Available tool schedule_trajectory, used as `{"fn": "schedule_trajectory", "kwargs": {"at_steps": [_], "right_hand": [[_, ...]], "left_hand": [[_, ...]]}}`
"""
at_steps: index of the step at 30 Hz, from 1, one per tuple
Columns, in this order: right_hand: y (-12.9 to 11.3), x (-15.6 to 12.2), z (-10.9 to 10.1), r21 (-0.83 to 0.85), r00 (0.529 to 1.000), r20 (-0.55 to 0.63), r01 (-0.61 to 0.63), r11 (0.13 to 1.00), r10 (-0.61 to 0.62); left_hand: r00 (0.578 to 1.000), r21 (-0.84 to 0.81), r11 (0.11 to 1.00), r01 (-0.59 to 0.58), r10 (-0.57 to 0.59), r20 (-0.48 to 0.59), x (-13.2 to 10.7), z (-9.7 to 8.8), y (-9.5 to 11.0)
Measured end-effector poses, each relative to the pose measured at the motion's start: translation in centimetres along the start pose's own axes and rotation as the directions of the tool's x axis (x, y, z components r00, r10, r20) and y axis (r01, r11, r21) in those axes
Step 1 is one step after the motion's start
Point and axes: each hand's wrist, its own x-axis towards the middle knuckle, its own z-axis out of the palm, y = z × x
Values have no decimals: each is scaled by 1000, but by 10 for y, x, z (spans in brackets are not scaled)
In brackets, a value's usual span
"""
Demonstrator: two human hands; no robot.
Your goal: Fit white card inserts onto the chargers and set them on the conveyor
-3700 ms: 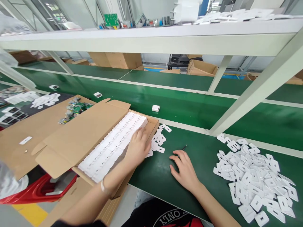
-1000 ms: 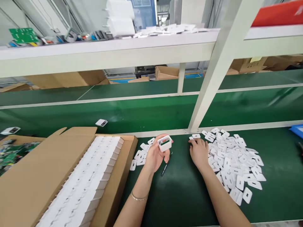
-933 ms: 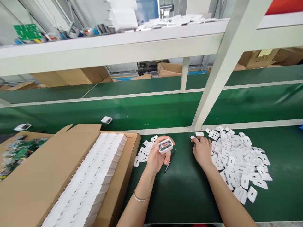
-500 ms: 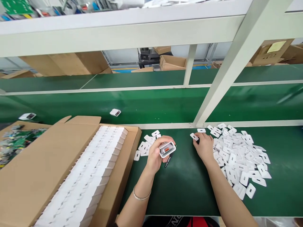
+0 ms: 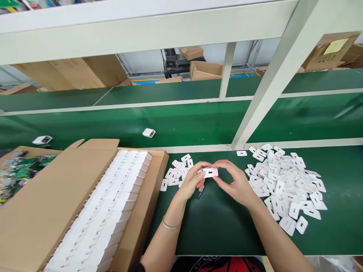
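My left hand [image 5: 190, 185] is closed around a small white charger housing, now mostly hidden behind its end plate and my fingers. The white end plate [image 5: 211, 172], with a dark slot in its middle, faces me at the housing's end. My right hand [image 5: 237, 186] pinches this plate by its right edge between thumb and fingertips. Whether the plate sits fully in the housing I cannot tell. Beneath my left hand a black pen-like stick [image 5: 202, 190] lies on the green table. A large pile of white plates [image 5: 285, 185] lies beyond my right forearm.
A smaller group of plates [image 5: 177, 170] lies left of my hands. Further left stands a cardboard box [image 5: 159, 189] with white dividers [image 5: 113, 196]. Circuit boards [image 5: 25, 170] fill another box. Two white chargers [image 5: 149, 132] [image 5: 42, 140] rest behind; a pale frame post [image 5: 261, 87] slants down at right.
My right hand has moved left from the pile's edge with a plate, bringing it to the housing. The housing's open end, visible before, is now covered by the plate.
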Motion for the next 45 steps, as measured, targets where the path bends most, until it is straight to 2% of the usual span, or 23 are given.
{"fn": "schedule_trajectory", "kwargs": {"at_steps": [3, 5, 8, 9, 11, 12, 14, 20, 23, 26, 34, 37, 43, 45], "right_hand": [[2, 1, 1, -13, 1000, 12, 20, 1000, -20], [9, 2, 4, 15, 999, -36, 20, 1000, -20], [23, 1, 13, 142, 982, -146, -103, 984, 124], [27, 0, 18, 219, 971, -125, -171, 961, 202], [34, -2, 29, 372, 946, 16, -307, 876, 325], [36, -3, 35, 428, 931, 87, -357, 830, 355], [37, -5, 44, 491, 914, 133, -396, 776, 382], [38, -6, 52, 494, 930, 49, -339, 800, 364], [41, -6, 50, 448, 945, -41, -272, 852, 324], [43, -6, 48, 377, 941, -107, -261, 889, 322], [46, -8, 44, 314, 943, -34, -303, 900, 330], [48, -8, 45, 279, 947, -58, -289, 916, 316], [49, -7, 48, 324, 937, -147, -256, 911, 316], [50, -8, 47, 322, 938, -152, -252, 913, 313]], "left_hand": [[1000, 50, 999, -16, 16, -12, -1, 1, 1], [999, 56, 997, -51, 52, -12, -1, 2, 0], [989, 52, 988, -145, 146, -16, 0, 5, -1], [984, 68, 983, -173, 175, -23, 0, 7, -2], [976, 121, 970, -211, 216, -32, 1, 10, -2], [973, 148, 964, -221, 228, -28, 1, 12, -3], [971, 180, 956, -231, 237, -9, 0, 15, -3], [976, 239, 948, -210, 219, -15, -1, 17, -7], [972, 389, 904, -174, 222, -80, -2, 20, -11], [970, 497, 857, -135, 216, -109, -3, 24, -15], [957, 452, 870, -195, 270, -106, 1, 23, -24], [949, 442, 870, -218, 295, -113, 2, 22, -26], [982, 394, 913, -103, 156, -106, 0, 23, -26], [977, 414, 900, -137, 191, -91, 0, 22, -27]]}}
